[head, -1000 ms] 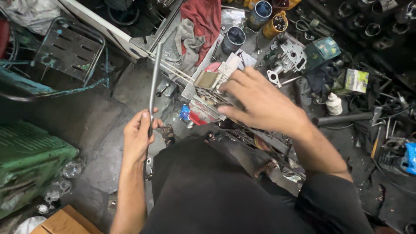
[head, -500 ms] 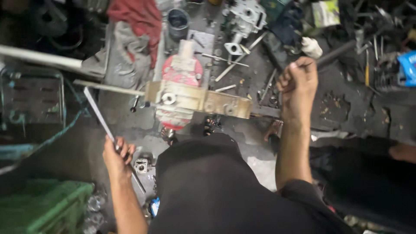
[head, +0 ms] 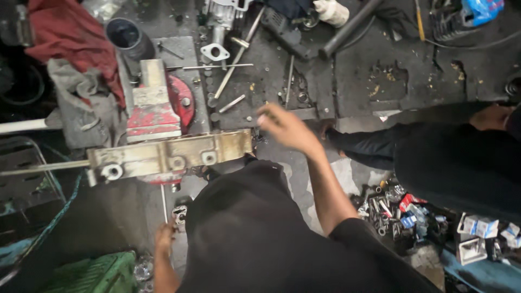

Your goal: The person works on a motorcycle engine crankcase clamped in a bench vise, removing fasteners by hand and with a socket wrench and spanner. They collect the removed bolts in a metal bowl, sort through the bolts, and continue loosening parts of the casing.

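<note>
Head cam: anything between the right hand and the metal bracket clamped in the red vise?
Nothing: only bare dark floor separates the right hand from the bracket's near end, by the head view.

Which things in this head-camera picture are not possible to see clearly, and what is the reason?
- Right hand: motion-blurred, so whether it holds anything cannot be told.
- Left hand: partly hidden by the person's dark shirt; its grip on the thin rod is unclear.
- Vise jaws: covered by the clamped metal bracket.
- Other person: cut off by the right edge.
- Small parts on floor: too small to identify.

Head camera, steep downward, close over cluttered, somewhat blurred workbench [head: 380, 81].
</note>
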The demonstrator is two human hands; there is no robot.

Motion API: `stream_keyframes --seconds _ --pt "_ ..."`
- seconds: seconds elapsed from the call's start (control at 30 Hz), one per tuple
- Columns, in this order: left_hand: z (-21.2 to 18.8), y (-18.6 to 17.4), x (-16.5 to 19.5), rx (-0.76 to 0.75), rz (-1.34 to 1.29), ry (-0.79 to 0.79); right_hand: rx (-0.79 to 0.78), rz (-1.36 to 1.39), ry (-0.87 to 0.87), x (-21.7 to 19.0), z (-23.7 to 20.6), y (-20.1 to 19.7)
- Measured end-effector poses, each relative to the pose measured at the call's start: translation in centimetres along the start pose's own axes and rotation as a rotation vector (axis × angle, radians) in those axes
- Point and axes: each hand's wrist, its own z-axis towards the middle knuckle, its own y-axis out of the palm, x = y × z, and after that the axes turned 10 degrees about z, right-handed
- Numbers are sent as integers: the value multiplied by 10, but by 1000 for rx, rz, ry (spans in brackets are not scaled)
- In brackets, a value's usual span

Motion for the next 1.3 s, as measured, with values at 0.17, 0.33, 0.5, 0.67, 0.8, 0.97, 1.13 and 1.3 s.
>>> stream_keyframes --seconds 0.17,0.33,0.5,0.67,0.8,0.97,1.13,1.3 --pt "2 19 -27 -181 170 -17 -106 -453 70 14 14 16" --pt "-7 21 -24 -245 263 -114 332 -405 -287 35 84 21" --pt "-14 12 9 -152 460 -3 206 -419 -348 56 146 5" --pt "-18 7 20 -23 368 188 72 -297 -485 63 169 -17" --pt "-18 17 6 66 230 268 138 -119 -276 73 171 -17" --pt "-13 28 -24 -30 277 -15 420 438 11 105 170 -6" --pt "-18 34 -61 -160 -115 -37 717 716 -167 138 166 -23" --pt "-25 35 -79 -163 -360 -230 867 864 -411 127 148 -49"
